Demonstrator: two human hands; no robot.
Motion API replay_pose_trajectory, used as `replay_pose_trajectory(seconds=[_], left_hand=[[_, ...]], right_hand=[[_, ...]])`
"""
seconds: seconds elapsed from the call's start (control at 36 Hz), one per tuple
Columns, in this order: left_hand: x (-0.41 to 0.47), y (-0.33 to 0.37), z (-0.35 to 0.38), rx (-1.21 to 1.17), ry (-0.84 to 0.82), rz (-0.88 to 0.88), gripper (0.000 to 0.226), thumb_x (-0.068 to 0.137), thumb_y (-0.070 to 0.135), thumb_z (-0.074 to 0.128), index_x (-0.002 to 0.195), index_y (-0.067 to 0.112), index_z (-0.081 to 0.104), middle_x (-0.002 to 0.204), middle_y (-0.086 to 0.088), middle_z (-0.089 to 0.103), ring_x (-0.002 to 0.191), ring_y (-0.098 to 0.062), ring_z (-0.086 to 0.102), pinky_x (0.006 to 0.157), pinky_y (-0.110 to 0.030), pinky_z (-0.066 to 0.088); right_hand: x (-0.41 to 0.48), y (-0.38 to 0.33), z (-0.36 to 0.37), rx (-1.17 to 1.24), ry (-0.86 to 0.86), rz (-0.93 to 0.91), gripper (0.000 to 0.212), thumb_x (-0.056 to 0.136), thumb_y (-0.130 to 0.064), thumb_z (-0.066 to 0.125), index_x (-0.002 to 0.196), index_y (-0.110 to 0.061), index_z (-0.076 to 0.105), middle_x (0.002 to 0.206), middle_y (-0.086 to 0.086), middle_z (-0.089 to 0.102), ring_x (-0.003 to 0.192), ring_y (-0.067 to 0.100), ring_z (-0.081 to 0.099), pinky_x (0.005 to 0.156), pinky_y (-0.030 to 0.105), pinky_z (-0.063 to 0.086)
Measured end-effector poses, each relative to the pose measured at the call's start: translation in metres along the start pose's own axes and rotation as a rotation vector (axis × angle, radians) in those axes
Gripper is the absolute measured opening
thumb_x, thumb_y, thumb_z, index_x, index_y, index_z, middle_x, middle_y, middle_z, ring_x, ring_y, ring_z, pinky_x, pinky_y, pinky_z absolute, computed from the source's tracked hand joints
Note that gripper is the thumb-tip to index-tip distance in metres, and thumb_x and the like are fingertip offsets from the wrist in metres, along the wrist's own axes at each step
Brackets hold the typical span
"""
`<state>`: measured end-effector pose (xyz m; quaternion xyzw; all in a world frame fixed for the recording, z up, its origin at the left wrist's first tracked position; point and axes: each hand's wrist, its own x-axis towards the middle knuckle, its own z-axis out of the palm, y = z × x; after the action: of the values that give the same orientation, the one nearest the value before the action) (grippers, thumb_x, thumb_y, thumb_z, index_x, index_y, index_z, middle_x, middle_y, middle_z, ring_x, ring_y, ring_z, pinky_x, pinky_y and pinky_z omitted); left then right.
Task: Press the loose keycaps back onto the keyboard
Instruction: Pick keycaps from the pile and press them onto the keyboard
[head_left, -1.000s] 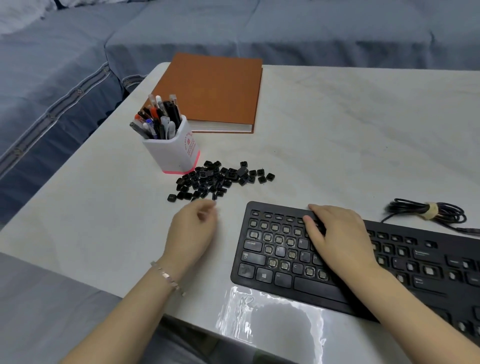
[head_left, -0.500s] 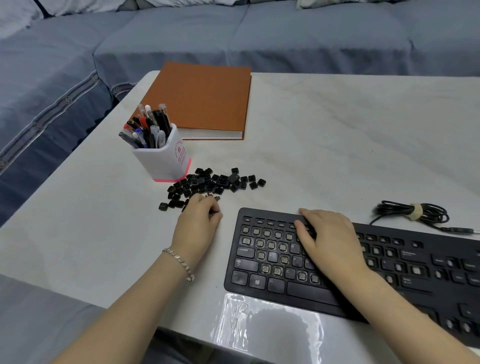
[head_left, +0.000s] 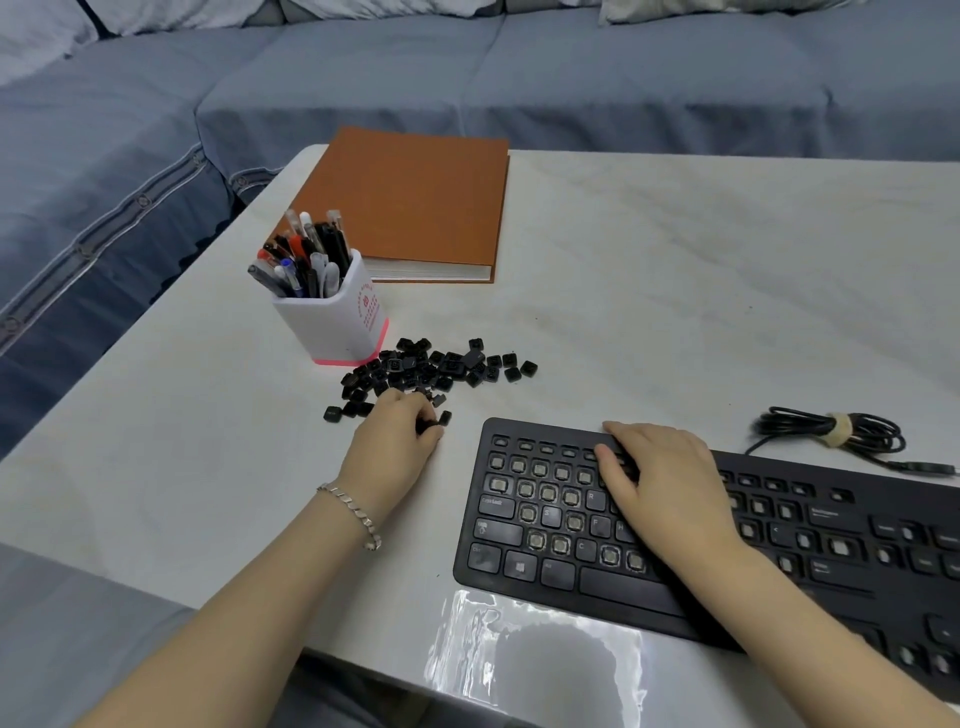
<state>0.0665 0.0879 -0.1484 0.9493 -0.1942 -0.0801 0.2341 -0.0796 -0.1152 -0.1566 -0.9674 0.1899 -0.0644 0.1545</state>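
The loose keycaps (head_left: 431, 369) are lying heaped on the table (head_left: 675, 312) beside the pen cup (head_left: 337, 322), just behind the keyboard's (head_left: 545, 571) left end — the left hand (head_left: 395, 441) is resting at the pile's near edge, its grip pinching one keycap (head_left: 425, 426); the right hand (head_left: 665, 488) is lying flat on the keys, fingers relaxed, holding nothing

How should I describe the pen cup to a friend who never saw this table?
On the white table, look at the near edge of the orange book. The cup stands just in front of its left corner, with the pile of black keycaps at its foot. It is the only upright thing, white with a pink base, full of pens.
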Motion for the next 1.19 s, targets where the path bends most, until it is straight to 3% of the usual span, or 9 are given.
replay_pose_trajectory(seconds=[0.22,0.31,0.44,0.56,0.64,0.72,0.83,0.94,1.19], left_hand=[[-0.009,-0.004,-0.007,-0.002,0.003,0.049,0.005,0.084,0.012,0.058,0.083,0.007,0.056,0.082,-0.005,0.057,0.074,-0.021,0.053,0.063,-0.027,0.041],[-0.014,0.002,-0.008,-0.271,0.032,-0.057,0.008,0.082,0.008,0.063,0.076,0.010,0.057,0.064,0.002,0.060,0.054,-0.007,0.053,0.054,-0.009,0.040],[-0.026,0.026,-0.013,-1.055,-0.133,-0.343,0.001,0.084,0.004,0.063,0.084,0.004,0.064,0.059,-0.001,0.068,0.053,-0.005,0.063,0.053,-0.015,0.051],[-0.039,0.045,-0.012,-1.212,-0.235,-0.406,0.004,0.084,0.006,0.063,0.088,0.005,0.063,0.059,-0.002,0.066,0.056,-0.005,0.063,0.054,-0.014,0.052],[-0.047,0.059,-0.011,-1.303,-0.294,-0.420,0.007,0.083,0.005,0.062,0.090,0.003,0.061,0.060,-0.003,0.065,0.056,-0.005,0.063,0.055,-0.015,0.052],[-0.053,0.070,-0.010,-1.356,-0.329,-0.407,0.005,0.083,0.004,0.061,0.088,0.004,0.062,0.059,-0.003,0.064,0.056,-0.005,0.063,0.054,-0.016,0.052],[-0.059,0.083,-0.010,-1.344,-0.355,-0.368,0.004,0.083,0.004,0.061,0.084,0.006,0.063,0.059,-0.003,0.065,0.055,-0.005,0.063,0.053,-0.016,0.052],[-0.062,0.090,-0.009,-1.285,-0.375,-0.320,0.003,0.082,0.006,0.062,0.083,0.007,0.065,0.059,-0.002,0.065,0.055,-0.004,0.062,0.052,-0.014,0.050],[-0.070,0.096,-0.002,-1.100,-0.359,-0.210,0.005,0.079,0.005,0.067,0.080,0.009,0.066,0.059,-0.003,0.066,0.057,-0.005,0.062,0.054,-0.015,0.050]], right_hand=[[0.000,-0.001,0.000,0.002,0.026,-0.009,0.035,0.092,-0.034,0.048,0.119,-0.017,0.060,0.111,0.001,0.065,0.106,0.022,0.054,0.096,0.029,0.025],[0.000,0.000,0.000,0.001,0.034,-0.016,0.035,0.092,-0.035,0.046,0.120,-0.018,0.059,0.112,-0.001,0.064,0.107,0.020,0.054,0.097,0.028,0.024],[0.000,-0.001,0.000,0.004,0.046,-0.025,0.037,0.092,-0.037,0.044,0.122,-0.019,0.058,0.114,-0.002,0.063,0.109,0.019,0.052,0.097,0.028,0.023],[0.000,0.000,-0.002,0.072,0.048,-0.031,0.035,0.091,-0.032,0.050,0.121,-0.016,0.059,0.117,0.000,0.061,0.112,0.020,0.050,0.100,0.028,0.023],[-0.002,-0.008,-0.010,0.363,0.114,-0.069,0.031,0.082,-0.014,0.065,0.113,-0.011,0.064,0.114,0.001,0.060,0.112,0.017,0.048,0.101,0.020,0.026],[-0.011,-0.024,-0.024,0.699,0.054,-0.118,0.035,0.074,-0.007,0.072,0.103,-0.026,0.066,0.099,-0.012,0.062,0.095,0.003,0.054,0.089,0.007,0.034],[-0.023,-0.039,-0.036,1.096,-0.090,-0.081,0.046,0.072,0.005,0.071,0.096,-0.034,0.064,0.082,-0.008,0.063,0.072,-0.001,0.060,0.069,0.014,0.049],[-0.029,-0.038,-0.040,1.145,-0.064,-0.032,0.044,0.072,0.005,0.070,0.091,-0.035,0.066,0.075,-0.014,0.062,0.069,0.002,0.060,0.067,0.021,0.050],[-0.040,-0.029,-0.038,1.058,0.039,0.001,0.034,0.068,-0.006,0.076,0.082,-0.036,0.067,0.077,-0.014,0.063,0.072,0.004,0.060,0.061,0.019,0.049]])
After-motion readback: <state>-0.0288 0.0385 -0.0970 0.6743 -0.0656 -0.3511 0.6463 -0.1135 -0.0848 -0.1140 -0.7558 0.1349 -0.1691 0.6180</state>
